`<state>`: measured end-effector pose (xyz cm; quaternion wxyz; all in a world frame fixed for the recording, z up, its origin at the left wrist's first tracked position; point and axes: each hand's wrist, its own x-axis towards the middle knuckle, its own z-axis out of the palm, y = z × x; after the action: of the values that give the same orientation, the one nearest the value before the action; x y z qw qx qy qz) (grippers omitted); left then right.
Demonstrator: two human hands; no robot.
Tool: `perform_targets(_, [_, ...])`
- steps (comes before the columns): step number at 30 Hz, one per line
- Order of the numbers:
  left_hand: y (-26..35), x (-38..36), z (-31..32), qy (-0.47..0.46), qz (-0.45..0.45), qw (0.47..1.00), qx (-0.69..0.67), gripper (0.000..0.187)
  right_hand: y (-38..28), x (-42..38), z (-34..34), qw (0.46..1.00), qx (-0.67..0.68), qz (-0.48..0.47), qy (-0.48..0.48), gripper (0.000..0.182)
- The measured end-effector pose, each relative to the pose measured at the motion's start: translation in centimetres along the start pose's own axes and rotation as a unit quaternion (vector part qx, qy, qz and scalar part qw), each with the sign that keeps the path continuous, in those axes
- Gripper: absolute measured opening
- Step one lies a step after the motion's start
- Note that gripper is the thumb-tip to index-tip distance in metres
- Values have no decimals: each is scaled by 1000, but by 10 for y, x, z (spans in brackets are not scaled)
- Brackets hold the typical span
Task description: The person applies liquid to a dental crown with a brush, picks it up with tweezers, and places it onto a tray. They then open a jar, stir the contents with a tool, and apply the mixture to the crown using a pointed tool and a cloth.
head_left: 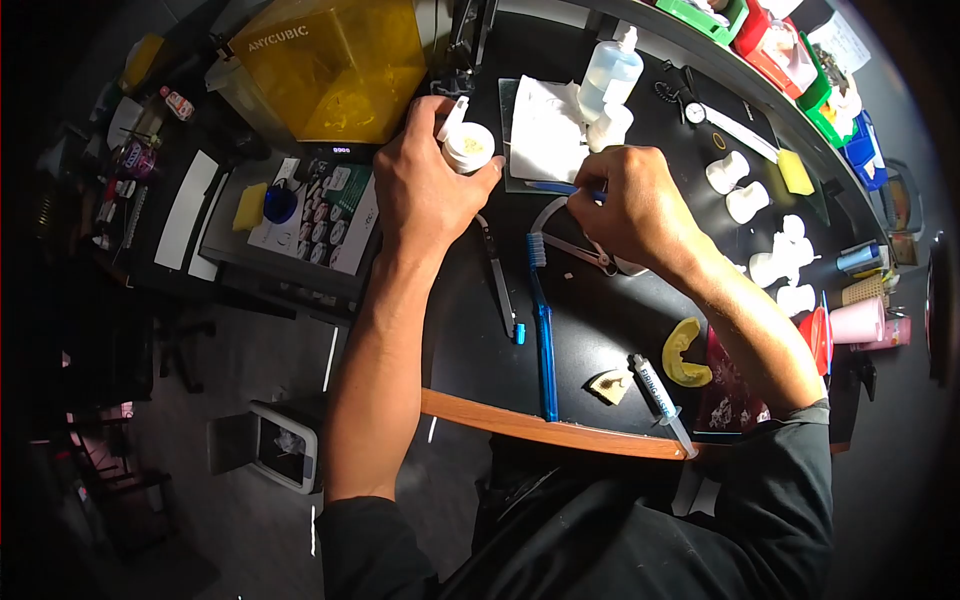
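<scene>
The left hand [425,185] is closed around a small white jar [468,146], held up over the far left part of the black desk [590,330], just in front of the yellow-hooded printer [335,65]; the jar is open and a yellowish paste or powder shows inside, though how full it is cannot be told. The right hand [640,205] is pinched narrowly around a thin blue-handled tool [560,189], its tip pointing left toward the jar. The jar looks light and rigid, probably smooth plastic, so the grip round its wall with the mouth kept level seems sensible; tipped, its contents could spill. The tool looks slim and stiff, best held like a pen close to the working end. Near the hands lie a blue toothbrush [543,330], a metal instrument [500,280] and a syringe [662,400]. Far on the desk stands a clear squeeze bottle [610,75] holding clear liquid, beside a white sheet [545,130]. To the right sit white plaster casts [745,200], a yellow impression tray [685,350] and a pink cup [858,322], contents hidden.
</scene>
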<state>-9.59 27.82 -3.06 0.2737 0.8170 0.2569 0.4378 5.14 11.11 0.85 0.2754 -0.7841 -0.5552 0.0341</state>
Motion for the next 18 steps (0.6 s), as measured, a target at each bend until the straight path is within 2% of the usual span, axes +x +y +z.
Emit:
perform_targets(1, [0, 0, 0, 2, 7, 1000, 2, 61, -1, -1, 1, 1000, -6, 3, -1, 16])
perform_targets(4, [-3, 0, 1, 11, 26, 1000, -1, 61, 1, -5, 7, 993, -87, -74, 23, 14])
perform_targets(11, [-4, 0, 1, 15, 33, 999, -4, 60, -10, -21, 16, 973, -190, -131, -28, 11])
perform_targets(15, [-3, 0, -1, 0, 14, 1000, -4, 61, -8, -27, 24, 971, -183, -155, 10, 11])
perform_targets(18, [-5, 0, -1, -14, 1, 1000, 11, 58, -7, -26, 20, 972, -179, -155, -4, 9])
